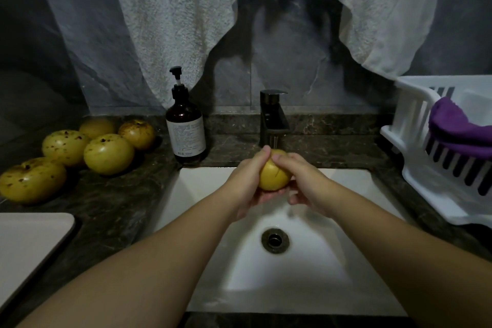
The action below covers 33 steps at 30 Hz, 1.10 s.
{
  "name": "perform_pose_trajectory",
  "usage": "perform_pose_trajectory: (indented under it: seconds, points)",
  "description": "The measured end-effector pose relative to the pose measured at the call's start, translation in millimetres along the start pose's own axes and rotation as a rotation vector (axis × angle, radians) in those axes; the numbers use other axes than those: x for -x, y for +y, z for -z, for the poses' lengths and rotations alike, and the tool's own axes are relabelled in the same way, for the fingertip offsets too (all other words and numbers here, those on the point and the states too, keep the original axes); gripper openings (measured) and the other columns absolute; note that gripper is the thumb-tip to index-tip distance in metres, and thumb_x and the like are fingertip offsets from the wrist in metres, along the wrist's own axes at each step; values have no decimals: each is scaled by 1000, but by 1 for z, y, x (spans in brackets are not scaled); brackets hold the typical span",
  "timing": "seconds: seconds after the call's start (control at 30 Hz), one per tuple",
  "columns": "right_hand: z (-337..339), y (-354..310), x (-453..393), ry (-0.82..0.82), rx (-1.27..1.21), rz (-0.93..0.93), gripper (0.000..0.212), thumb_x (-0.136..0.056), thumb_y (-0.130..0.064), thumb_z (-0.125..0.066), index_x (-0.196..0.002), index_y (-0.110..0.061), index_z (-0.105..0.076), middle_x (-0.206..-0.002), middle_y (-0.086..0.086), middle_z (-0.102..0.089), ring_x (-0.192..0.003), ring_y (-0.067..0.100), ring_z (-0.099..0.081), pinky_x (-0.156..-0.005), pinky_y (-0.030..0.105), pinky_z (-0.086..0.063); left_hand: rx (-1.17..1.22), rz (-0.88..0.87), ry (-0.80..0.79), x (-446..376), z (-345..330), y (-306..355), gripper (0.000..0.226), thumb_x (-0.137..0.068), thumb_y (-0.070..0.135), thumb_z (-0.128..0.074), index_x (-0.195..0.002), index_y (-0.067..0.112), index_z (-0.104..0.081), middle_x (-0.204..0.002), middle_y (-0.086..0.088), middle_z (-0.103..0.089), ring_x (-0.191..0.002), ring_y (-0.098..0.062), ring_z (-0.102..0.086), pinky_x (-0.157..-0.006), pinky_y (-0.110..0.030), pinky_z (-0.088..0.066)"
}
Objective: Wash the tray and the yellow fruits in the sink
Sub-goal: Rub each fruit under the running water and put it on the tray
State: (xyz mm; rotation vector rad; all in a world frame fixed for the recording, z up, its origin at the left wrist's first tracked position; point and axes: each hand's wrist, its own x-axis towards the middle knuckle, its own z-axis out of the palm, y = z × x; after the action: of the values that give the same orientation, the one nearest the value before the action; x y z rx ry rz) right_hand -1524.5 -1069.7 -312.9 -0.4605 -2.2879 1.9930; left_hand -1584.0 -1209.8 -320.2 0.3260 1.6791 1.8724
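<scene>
A yellow fruit (274, 177) is held over the white sink (202, 194), right under the dark faucet (273, 117), with water running onto it. My left hand (247, 184) cups it from the left and below. My right hand (303, 181) wraps it from the right, with its thumb on top. Several more yellow fruits (107, 153), speckled brown, lie on the dark counter to the left. A pale tray (29, 245) lies flat at the lower left edge.
A brown pump bottle (185, 128) stands left of the faucet. A white dish rack (436, 146) holding a purple cloth (458, 130) sits on the right counter. White towels (186, 16) hang above on the grey wall. The drain (275, 240) is below the hands.
</scene>
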Motion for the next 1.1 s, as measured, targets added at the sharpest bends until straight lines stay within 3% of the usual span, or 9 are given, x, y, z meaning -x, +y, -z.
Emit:
perform_pose_trajectory:
  seconds: [0.1, 0.2, 0.3, 0.4, 0.5, 0.63, 0.8, 0.93, 1.1]
  points:
    - [-4, -2, 1, -24, -76, -146, 69, -85, -83, -48, -116, -25, -68, -92, 9, -73, -71, 18, -63, -51, 25, -43, -23, -56, 79, -1, -1, -1, 56, -95, 64, -61, -136, 26, -55, -122, -12, -72, -104, -28, -74, -70, -33, -58]
    - [-6, -1, -3, -35, -83, -130, 61, -90, -73, -52, -119, -21, -66, -76, 8, -67, -56, 15, -58, -47, 24, -37, -35, -26, 73, -1, -4, -2, 52, -95, 67, -59, -134, 32, -50, -122, -13, -70, -98, -26, -75, -65, -31, -58]
    - [-4, 3, -6, 11, -30, -13, 48, -94, -62, -57, -123, -24, -61, -88, 8, -67, -59, 17, -59, -49, 27, -38, -30, 14, 45, 1, -5, -1, 48, -96, 72, -53, -126, 35, -54, -116, -17, -74, -98, -31, -77, -65, -31, -57]
    - [-3, 2, -4, 3, -6, -93, 52, -88, -74, -52, -118, -33, -64, -102, 7, -76, -85, 26, -76, -56, 27, -44, -57, -17, 82, -3, -4, -2, 53, -96, 69, -54, -133, 31, -51, -122, -14, -71, -106, -33, -75, -74, -36, -58]
    - [-4, 1, -4, 11, 19, -135, 63, -82, -84, -49, -119, -35, -64, -106, 8, -76, -97, 28, -75, -62, 30, -47, -36, -16, 73, -4, -5, -4, 54, -97, 66, -57, -136, 28, -53, -124, -12, -69, -107, -31, -75, -80, -38, -61]
    - [-2, 3, -6, 51, 123, 22, 52, -81, -79, -52, -114, -39, -59, -117, 0, -68, -105, 20, -65, -82, 44, -56, -22, 76, 38, 0, -1, -1, 65, -89, 77, -57, -124, 24, -68, -114, -12, -75, -90, -22, -77, -80, -33, -62]
    - [-5, 0, -4, 23, 118, -99, 81, -64, -95, -43, -123, -40, -59, -115, -1, -69, -103, 21, -67, -71, 36, -54, -63, -35, 74, -4, -2, -3, 68, -89, 73, -62, -138, 26, -54, -126, -13, -68, -103, -28, -75, -84, -39, -63]
    - [0, 5, -2, 37, 150, 65, 68, -69, -87, -48, -117, -40, -56, -115, -1, -65, -103, 18, -62, -77, 38, -47, -12, 19, 59, -2, -2, 2, 62, -91, 77, -54, -123, 26, -65, -107, -12, -73, -78, -19, -71, -62, -29, -58]
    - [-2, 1, -5, 12, 130, -28, 80, -72, -94, -39, -127, -38, -57, -116, 3, -67, -104, 22, -64, -74, 37, -48, -35, -98, 103, -6, -3, -1, 58, -94, 69, -58, -135, 29, -52, -127, -10, -65, -105, -25, -73, -81, -38, -64]
